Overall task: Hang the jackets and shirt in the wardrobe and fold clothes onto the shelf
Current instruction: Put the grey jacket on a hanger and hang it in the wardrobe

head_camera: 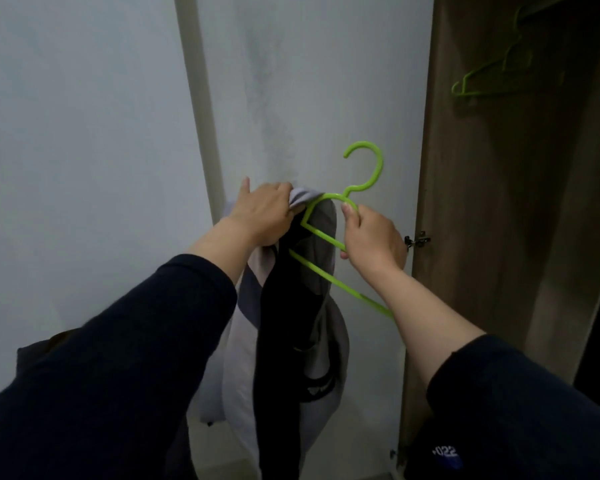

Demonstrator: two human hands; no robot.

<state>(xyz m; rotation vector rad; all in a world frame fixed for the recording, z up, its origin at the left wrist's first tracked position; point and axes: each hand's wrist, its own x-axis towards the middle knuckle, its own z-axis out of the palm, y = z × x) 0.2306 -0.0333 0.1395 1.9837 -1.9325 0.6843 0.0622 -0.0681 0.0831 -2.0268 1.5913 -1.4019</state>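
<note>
Brown wood-grain, the wardrobe [492,202] stands open at my right, its hanging space dim and showing only spare green hangers [489,77] high up with no garment that I can see on them, so I judge little of the hanging is done. No shelf and no folded pile are in view, so I cannot tell how the folding stands. Before the pale wall [84,116], in front of me, the grey and black jacket [284,341] droops in a long bunch, only partly threaded on the lime-green hanger [329,244]; one arm of the hanger sticks out bare towards my right forearm. My left hand [260,216] grips a fistful of the jacket's grey cloth at the top, pulling it up against the hanger's shoulder. My right hand [371,237] pinches the hanger just under its hook, thumb on the curve. What is left, by my reckoning: seat this jacket properly, hook it on the rail, then the rest.
</note>
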